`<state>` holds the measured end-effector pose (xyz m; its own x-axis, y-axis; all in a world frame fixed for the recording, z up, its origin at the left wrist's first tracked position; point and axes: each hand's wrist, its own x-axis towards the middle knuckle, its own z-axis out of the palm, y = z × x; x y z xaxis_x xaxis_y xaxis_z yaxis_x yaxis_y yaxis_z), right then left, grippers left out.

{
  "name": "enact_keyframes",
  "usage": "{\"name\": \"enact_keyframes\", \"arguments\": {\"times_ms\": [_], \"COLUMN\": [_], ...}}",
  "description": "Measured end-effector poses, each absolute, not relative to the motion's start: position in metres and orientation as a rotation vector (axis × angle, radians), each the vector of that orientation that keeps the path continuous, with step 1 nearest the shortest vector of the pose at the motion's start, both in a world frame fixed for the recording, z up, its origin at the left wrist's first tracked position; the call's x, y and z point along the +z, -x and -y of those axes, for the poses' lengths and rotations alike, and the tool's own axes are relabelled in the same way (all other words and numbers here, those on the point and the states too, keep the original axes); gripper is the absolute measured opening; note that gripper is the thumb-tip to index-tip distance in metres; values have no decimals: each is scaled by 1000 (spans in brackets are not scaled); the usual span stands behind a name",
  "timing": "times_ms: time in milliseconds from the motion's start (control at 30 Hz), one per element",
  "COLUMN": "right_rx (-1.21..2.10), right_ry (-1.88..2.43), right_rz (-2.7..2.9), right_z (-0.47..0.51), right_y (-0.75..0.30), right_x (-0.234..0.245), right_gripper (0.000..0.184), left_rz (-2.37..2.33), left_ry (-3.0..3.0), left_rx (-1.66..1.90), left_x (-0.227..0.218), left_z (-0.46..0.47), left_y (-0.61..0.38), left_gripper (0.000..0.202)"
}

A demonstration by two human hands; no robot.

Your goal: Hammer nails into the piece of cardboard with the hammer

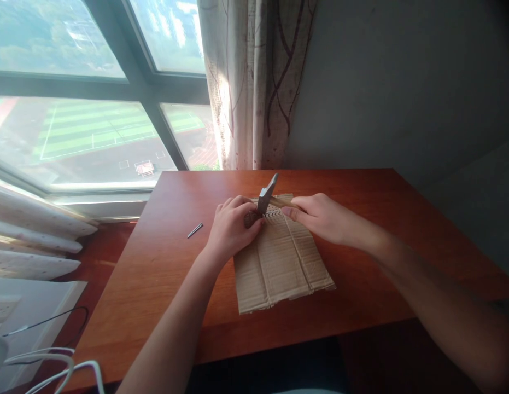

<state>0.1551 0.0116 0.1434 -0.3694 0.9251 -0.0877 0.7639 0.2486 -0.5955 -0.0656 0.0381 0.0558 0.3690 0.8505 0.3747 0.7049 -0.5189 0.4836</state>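
Observation:
My right hand is wrapped round the wooden handle of a hammer. The hammer's metal head is low over the far end of a piece of corrugated cardboard. Right beside the head, my left hand rests at the cardboard's far left, thumb and index finger bent toward each other. A small brown patch shows between those fingers, but what they hold is too small and partly hidden. Near the hammer head, the cardboard carries dark marks or small holes in rows.
A wooden table bears the cardboard. Several thin metal pieces, perhaps nails, lie together left of my left hand. Beyond the table are a window, a curtain and a wall. White cables hang at the lower left.

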Motion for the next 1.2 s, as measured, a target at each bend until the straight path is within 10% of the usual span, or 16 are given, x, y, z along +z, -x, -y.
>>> {"name": "enact_keyframes", "arguments": {"times_ms": [1200], "right_rx": [607], "right_ry": [1088], "right_rz": [1176], "right_z": [-18], "right_y": [-192], "right_x": [91], "right_gripper": [53], "left_rz": [-1372], "left_ry": [-2333], "left_rx": [902], "left_x": [54], "left_z": [-39], "left_y": [66], "left_gripper": [13]}}
